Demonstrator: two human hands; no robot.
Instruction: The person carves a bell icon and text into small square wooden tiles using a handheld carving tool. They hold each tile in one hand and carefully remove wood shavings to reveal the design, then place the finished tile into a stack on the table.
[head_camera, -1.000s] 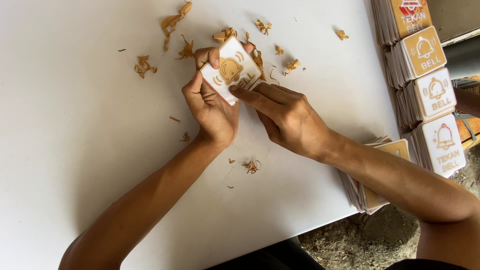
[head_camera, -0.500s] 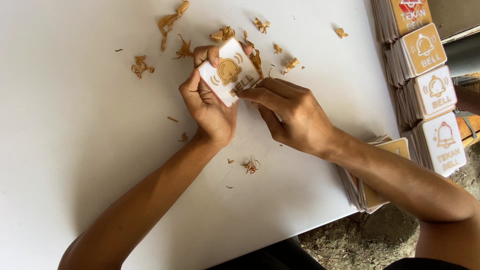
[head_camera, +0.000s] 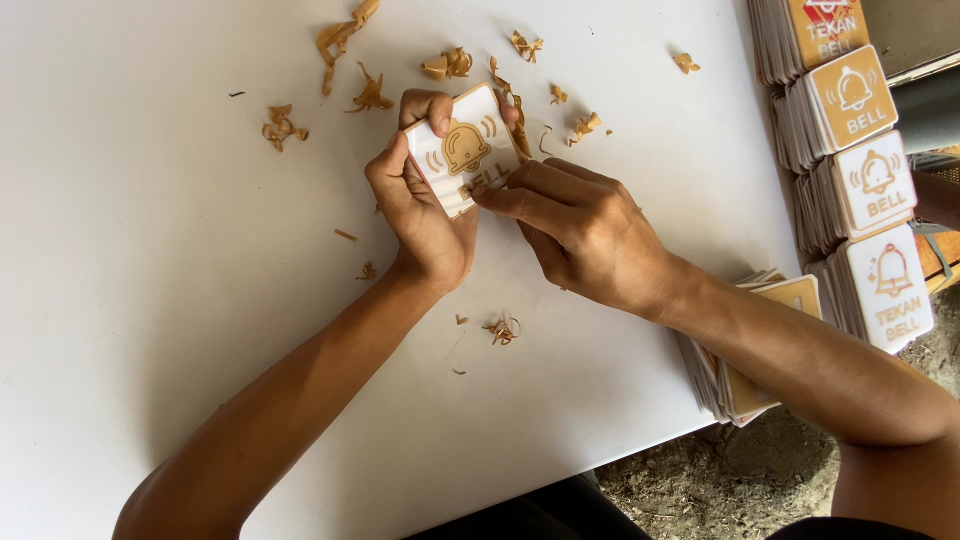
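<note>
A small square white plaque (head_camera: 462, 150) with a tan bell picture and lettering is held over the white table (head_camera: 150, 250). My left hand (head_camera: 420, 200) grips it from the left and below, thumb curled over its top edge. My right hand (head_camera: 580, 225) reaches in from the right, its fingertips pinching at the plaque's lower edge where a tan scrap shows. Curled tan scraps (head_camera: 345, 35) lie scattered on the table above and beside the plaque.
Stacks of similar bell plaques (head_camera: 850, 100) line the table's right edge. Another leaning pile (head_camera: 740, 380) sits under my right forearm at the near right corner. More scraps (head_camera: 502, 328) lie below my hands. Bare dirt ground (head_camera: 740, 480) shows past the table edge.
Both hands and the plaque have stayed almost in place. My right fingers have shifted slightly along the plaque's lower edge.
</note>
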